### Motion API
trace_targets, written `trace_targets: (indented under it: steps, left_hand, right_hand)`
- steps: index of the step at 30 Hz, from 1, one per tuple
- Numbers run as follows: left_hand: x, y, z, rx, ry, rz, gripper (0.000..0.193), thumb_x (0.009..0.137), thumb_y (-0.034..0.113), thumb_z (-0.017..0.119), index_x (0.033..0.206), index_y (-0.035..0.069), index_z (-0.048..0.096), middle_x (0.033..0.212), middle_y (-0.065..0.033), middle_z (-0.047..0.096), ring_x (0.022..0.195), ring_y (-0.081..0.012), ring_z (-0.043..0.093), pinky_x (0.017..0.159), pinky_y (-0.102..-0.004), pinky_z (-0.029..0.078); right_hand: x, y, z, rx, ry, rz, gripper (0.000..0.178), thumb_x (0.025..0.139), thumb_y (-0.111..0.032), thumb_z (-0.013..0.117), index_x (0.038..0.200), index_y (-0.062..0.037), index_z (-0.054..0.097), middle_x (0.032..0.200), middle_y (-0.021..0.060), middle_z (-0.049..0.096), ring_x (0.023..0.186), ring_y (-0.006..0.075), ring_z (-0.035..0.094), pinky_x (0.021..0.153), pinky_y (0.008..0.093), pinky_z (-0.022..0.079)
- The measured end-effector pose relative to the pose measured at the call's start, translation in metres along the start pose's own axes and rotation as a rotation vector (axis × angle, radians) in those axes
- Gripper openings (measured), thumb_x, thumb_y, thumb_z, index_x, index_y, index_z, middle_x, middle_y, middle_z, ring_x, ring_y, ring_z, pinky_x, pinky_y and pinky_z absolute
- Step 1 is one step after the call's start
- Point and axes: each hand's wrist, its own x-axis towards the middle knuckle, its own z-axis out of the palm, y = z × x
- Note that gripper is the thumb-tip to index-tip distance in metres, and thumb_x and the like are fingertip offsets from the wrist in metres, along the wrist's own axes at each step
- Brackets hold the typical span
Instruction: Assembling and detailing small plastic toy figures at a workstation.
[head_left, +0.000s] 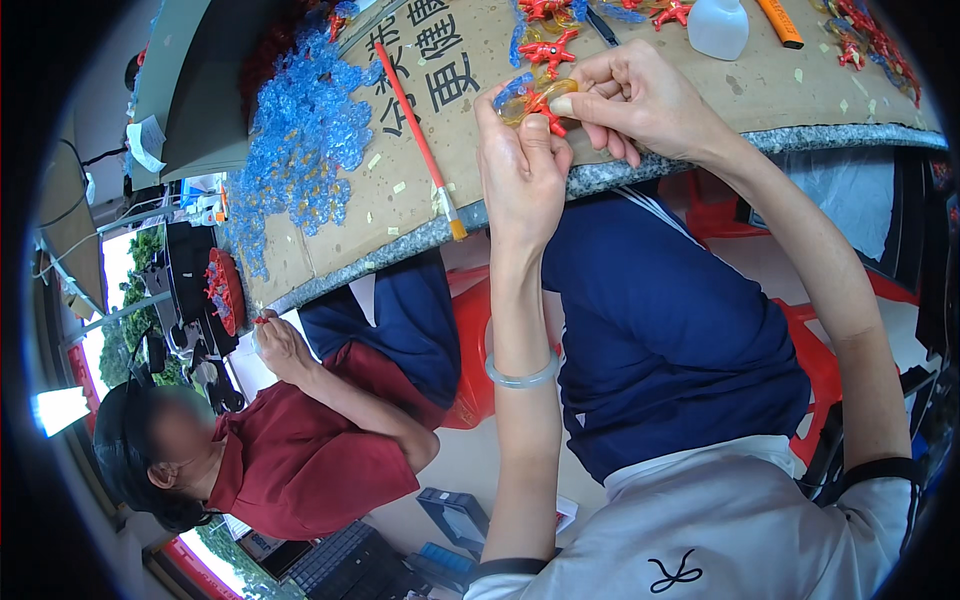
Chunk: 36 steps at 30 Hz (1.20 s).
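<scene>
Above the table's near edge, my left hand (525, 165) is closed on a small red plastic figure (545, 112) with translucent amber and blue parts. The thumb and fingers of my right hand (645, 100) pinch an amber part of that same figure from the other side. My fingers cover much of it, so how its parts join is hidden. Just beyond my hands lies a similar red figure (550, 52), with more red and blue pieces around it.
A heap of translucent blue pieces (315, 130) covers the table's left part. A red-handled brush (425, 150) lies on the cardboard (330, 235). A clear bottle (718, 28) and an orange marker (780, 22) stand or lie at the far right. A co-worker (320, 430) sits at left, beside a red tray (228, 290).
</scene>
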Motion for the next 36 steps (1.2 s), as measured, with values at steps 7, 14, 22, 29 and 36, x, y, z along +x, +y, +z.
trace_targets:
  steps: [7,14,22,29,36]
  left_hand:
    - [-0.0001,-0.0005,-0.0003,0.014,-0.004,-0.002,0.021,0.095,0.006,0.037,0.114,-0.001,0.039,0.066,-0.0027,0.051,0.052,-0.0052,0.044,0.044,-0.0212,0.036]
    - [-0.001,0.0012,-0.0003,0.016,0.0,-0.004,0.022,0.095,0.006,0.037,0.115,-0.002,0.038,0.066,-0.0024,0.05,0.052,-0.0052,0.044,0.044,-0.0212,0.036]
    - [0.0005,-0.0035,0.0016,0.032,-0.003,0.045,0.019,0.1,0.015,0.035,0.115,0.003,0.038,0.056,0.0028,0.041,0.044,-0.0017,0.034,0.038,-0.017,0.025]
    - [-0.0007,0.0009,0.0,0.019,0.003,0.003,0.022,0.095,0.007,0.037,0.115,-0.003,0.039,0.063,-0.0022,0.049,0.051,-0.0053,0.043,0.044,-0.0214,0.035]
    - [-0.0001,0.0002,0.0005,0.005,0.003,0.0,0.022,0.095,0.006,0.037,0.115,-0.003,0.039,0.062,-0.0021,0.048,0.05,-0.0053,0.043,0.043,-0.0218,0.034]
  right_hand:
    - [0.0003,0.0006,-0.0006,0.01,-0.006,-0.001,0.029,0.087,-0.015,0.062,0.065,0.0025,0.058,0.053,0.0064,0.057,0.039,0.0084,0.054,0.033,0.02,0.041]
    - [0.0006,0.0033,-0.0008,-0.023,-0.023,-0.006,0.027,0.091,-0.019,0.06,0.073,0.0008,0.059,0.052,0.0022,0.055,0.039,0.0057,0.052,0.033,0.0184,0.04]
    - [-0.0001,-0.0008,0.0002,0.016,-0.003,0.007,0.029,0.087,-0.014,0.062,0.064,0.0021,0.057,0.053,0.0057,0.057,0.039,0.0078,0.053,0.033,0.0196,0.04]
    - [0.0002,0.0003,-0.0003,0.02,-0.008,-0.005,0.028,0.087,-0.014,0.062,0.065,0.0023,0.058,0.054,0.0056,0.057,0.039,0.0077,0.053,0.033,0.0193,0.04]
    - [0.0002,0.0002,-0.0005,0.014,-0.005,-0.005,0.027,0.087,-0.014,0.062,0.066,0.0027,0.058,0.054,0.0059,0.057,0.039,0.0079,0.053,0.033,0.0194,0.041]
